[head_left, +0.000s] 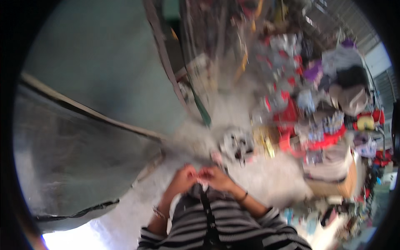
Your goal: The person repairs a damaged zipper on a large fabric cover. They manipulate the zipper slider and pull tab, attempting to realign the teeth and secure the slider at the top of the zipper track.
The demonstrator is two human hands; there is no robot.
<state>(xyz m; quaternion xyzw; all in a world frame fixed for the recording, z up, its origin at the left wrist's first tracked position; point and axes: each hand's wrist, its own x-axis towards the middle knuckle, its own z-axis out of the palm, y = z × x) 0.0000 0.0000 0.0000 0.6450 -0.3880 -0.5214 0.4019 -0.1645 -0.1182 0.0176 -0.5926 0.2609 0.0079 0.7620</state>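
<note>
Close in front of my striped top, my left hand [184, 179] and my right hand [215, 178] meet with their fingers curled toward each other. A small pale bit [203, 182] shows between the fingertips, too blurred to name. Both hands look closed; which fingers grip it cannot be made out. A bracelet [158, 211] circles the left wrist, and a dark band [243, 196] is on the right one.
Large grey-green panels [104, 75] fill the left side, with a brownish edge strip [96, 114] between them. At right are piled clothes and fabrics [325, 121] near a cardboard box [333, 185]. A grey-white patterned heap [237, 143] lies on the pale floor [275, 175] ahead.
</note>
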